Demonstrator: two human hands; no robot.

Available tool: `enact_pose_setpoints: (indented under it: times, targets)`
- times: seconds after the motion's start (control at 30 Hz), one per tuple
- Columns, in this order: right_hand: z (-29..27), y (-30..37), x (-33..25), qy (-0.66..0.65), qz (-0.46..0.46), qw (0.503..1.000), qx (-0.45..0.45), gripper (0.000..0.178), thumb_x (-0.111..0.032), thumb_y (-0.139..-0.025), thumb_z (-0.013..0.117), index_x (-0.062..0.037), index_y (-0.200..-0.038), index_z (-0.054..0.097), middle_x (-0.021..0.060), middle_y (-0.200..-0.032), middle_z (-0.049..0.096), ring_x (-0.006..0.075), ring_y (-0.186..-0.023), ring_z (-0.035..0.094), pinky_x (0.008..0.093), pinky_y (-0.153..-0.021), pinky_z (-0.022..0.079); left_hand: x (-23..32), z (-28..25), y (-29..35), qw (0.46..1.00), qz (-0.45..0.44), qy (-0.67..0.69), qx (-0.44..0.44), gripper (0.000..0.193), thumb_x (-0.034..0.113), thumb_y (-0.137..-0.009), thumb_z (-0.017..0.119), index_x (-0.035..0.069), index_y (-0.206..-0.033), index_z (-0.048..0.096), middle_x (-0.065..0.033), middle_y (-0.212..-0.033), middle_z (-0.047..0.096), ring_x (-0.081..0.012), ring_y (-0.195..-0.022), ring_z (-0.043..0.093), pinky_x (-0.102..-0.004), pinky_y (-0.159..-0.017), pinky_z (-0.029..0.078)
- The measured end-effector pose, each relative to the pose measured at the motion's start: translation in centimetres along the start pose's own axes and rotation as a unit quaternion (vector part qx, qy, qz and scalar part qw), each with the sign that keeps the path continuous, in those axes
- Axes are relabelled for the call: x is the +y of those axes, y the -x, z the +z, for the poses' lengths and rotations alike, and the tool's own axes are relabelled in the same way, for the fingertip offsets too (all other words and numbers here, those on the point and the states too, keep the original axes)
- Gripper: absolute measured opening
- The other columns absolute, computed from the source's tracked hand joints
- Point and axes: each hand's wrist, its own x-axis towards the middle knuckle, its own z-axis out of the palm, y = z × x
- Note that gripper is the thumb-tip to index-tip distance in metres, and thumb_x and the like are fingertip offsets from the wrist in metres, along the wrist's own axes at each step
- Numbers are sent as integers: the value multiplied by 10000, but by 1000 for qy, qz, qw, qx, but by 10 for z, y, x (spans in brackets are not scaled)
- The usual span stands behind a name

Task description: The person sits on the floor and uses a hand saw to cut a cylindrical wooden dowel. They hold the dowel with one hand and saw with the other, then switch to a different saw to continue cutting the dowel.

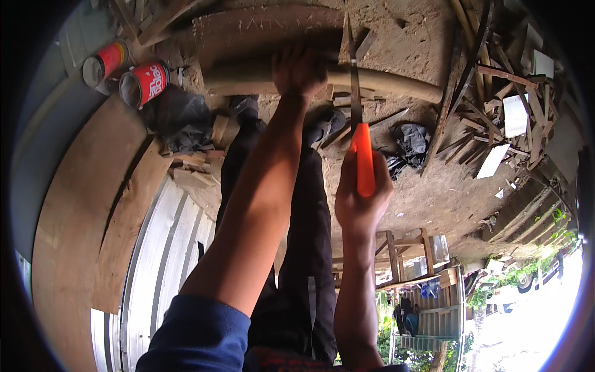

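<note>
My left hand (299, 73) is pressed down, fingers spread, on a brown wooden board (266, 46) and the rounded pole (396, 85) at its near edge. Faint scratched marks show on the board's far side. Closed around the orange handle of a handsaw (364, 158), my right hand (359, 208) is to the right of the left one. The narrow blade points away from me, passing over the pole along the board's right edge. Whether its teeth are in the wood, I cannot tell.
Two red cans (149, 84) lie at the left near a black plastic bag (176, 118). Long boards (93, 204) and corrugated metal sheet (164, 242) line the left side. Scrap wood (502, 111) is heaped at the right. A dark bundle (409, 146) lies on the dirt floor.
</note>
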Motion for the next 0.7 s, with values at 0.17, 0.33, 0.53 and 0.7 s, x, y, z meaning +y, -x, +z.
enact_pose_setpoints:
  times: [0.17, 0.33, 0.53, 0.7]
  targets:
    - [-22, 47, -2, -6, -53, 998, 37, 111, -80, -915, 681, -7, -933, 600, 109, -625, 628, 233, -520, 668, 324, -462, 464, 2, -5, 5, 995, -25, -55, -84, 212, 340, -730, 590, 182, -861, 641, -33, -992, 623, -269, -985, 593, -484, -891, 436]
    - [-7, -12, -12, -5, 13, 1000, -21, 98, -74, -929, 658, -6, -917, 589, 110, -600, 593, 187, -511, 622, 326, -477, 443, -3, 4, 4, 1000, 10, 0, 18, 218, 345, -735, 578, 177, -857, 643, -32, -991, 622, -272, -978, 595, -490, -880, 435]
    - [-29, 33, -1, -20, -36, 999, 9, 96, -77, -930, 661, -6, -911, 601, 120, -654, 613, 195, -525, 616, 329, -494, 453, -1, -4, 3, 997, -39, -31, -58, 245, 340, -718, 603, 176, -891, 660, -35, -1027, 628, -269, -1000, 592, -477, -872, 431]
    - [-4, 2, -5, -7, 6, 1000, -14, 142, -116, -945, 651, 18, -986, 633, 92, -671, 636, 165, -573, 620, 298, -517, 461, -3, 3, 3, 999, 12, -31, 32, 233, 359, -732, 609, 173, -865, 655, -42, -1023, 620, -263, -993, 592, -471, -889, 430]
